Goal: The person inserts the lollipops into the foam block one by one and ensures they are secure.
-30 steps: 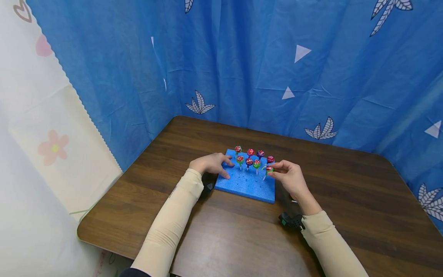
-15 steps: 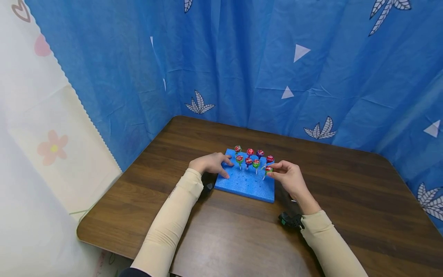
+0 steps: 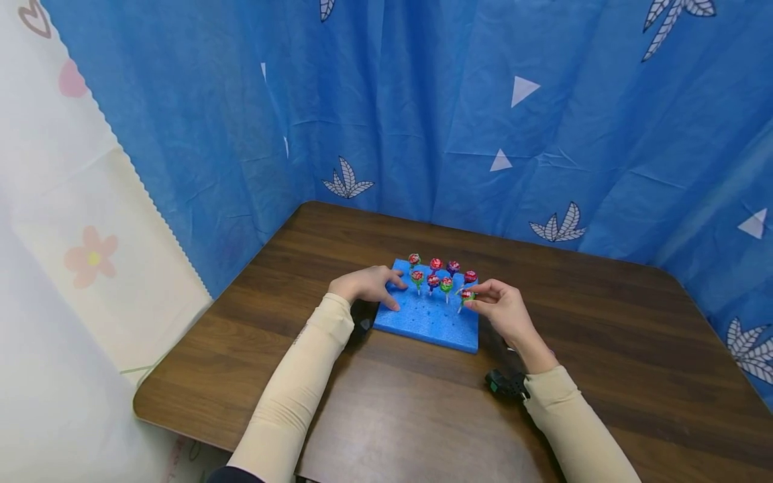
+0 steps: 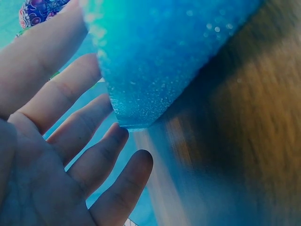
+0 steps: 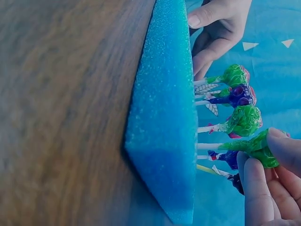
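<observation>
A blue foam board [image 3: 423,330] lies on the table with several wrapped lollipops standing in it in two rows. My left hand [image 3: 370,285] rests at the board's left edge, thumb and fingers spread; in the left wrist view its fingers [image 4: 77,129] lie nearly straight along the foam. My right hand [image 3: 506,310] pinches a green-and-red lollipop [image 5: 257,147] by its head between thumb and fingers, at the right end of the front row. In the right wrist view that lollipop's white stick meets the foam's top face. How deep it goes is hidden.
Small holes dot the front part of the board. A dark brown wooden table [image 3: 386,409] carries it, with a blue curtain [image 3: 410,134] behind. A whitish stick end [image 3: 511,349] shows beside my right wrist, mostly hidden. Dark camera mounts [image 3: 506,384] sit at the wrists.
</observation>
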Available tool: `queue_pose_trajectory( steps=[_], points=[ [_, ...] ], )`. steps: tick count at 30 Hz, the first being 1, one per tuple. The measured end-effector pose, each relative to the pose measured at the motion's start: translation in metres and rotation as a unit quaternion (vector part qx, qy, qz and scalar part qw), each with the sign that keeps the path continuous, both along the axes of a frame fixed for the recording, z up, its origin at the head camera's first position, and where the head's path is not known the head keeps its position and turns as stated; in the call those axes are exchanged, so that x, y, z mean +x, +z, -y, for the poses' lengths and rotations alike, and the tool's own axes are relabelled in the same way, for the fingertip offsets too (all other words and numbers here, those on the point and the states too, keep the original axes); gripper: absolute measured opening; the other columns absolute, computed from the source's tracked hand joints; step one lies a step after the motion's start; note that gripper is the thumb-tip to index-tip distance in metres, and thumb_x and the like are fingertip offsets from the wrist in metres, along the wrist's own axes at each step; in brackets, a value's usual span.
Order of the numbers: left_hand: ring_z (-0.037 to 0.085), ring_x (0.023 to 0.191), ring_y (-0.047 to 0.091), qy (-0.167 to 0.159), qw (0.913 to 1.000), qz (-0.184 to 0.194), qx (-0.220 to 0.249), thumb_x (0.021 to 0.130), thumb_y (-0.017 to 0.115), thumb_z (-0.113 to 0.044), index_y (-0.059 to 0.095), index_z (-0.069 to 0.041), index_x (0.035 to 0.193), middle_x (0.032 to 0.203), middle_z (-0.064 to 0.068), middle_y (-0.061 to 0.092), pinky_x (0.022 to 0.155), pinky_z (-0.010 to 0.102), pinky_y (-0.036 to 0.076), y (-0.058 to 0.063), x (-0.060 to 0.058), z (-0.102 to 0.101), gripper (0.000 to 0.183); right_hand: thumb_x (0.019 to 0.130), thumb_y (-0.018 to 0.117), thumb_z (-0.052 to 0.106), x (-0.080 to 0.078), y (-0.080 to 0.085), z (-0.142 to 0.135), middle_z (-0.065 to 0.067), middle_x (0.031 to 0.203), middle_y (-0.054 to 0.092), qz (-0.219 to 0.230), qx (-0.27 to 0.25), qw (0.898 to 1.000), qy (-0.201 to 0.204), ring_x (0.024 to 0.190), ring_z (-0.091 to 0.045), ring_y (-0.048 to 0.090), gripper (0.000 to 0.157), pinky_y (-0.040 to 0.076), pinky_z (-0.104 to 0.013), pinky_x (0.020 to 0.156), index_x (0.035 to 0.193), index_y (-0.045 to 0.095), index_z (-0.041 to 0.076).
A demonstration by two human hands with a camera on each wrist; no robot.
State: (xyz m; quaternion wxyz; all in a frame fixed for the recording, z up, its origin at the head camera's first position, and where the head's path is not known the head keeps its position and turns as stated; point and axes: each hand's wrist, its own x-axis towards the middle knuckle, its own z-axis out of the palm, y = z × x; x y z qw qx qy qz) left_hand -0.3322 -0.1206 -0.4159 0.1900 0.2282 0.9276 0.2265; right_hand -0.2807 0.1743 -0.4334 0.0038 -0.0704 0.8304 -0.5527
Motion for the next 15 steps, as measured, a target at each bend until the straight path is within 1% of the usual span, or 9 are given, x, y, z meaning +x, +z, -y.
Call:
queue_pose_trajectory(
  steps=[7,15],
  points=[
    [0.032,0.155,0.021,0.003,1.0000,0.004,0.002,0.089,0.076,-0.033,0.061,-0.019,0.140,0.165,0.002,0.031,0.122,0.055,0.026,-0.0016,-0.0004,0.0001,0.055,0.090,0.071,0.000,-0.0012,-0.0007,-0.0028,-0.026,0.118,0.070,-0.002,-0.005,1.000,0.014,0.089,-0.005,0.072,0.026,0.059,-0.024,0.084,0.114,0.062,-0.007],
    [0.032,0.154,0.022,0.002,1.0000,0.001,0.006,0.088,0.077,-0.034,0.061,-0.019,0.140,0.165,0.003,0.032,0.121,0.054,0.028,-0.0019,-0.0027,0.0012,0.056,0.090,0.072,0.000,0.0003,0.0004,-0.0014,-0.026,0.119,0.070,-0.008,0.004,1.000,0.017,0.091,-0.008,0.073,0.026,0.058,-0.025,0.085,0.113,0.063,-0.007]
  ],
)
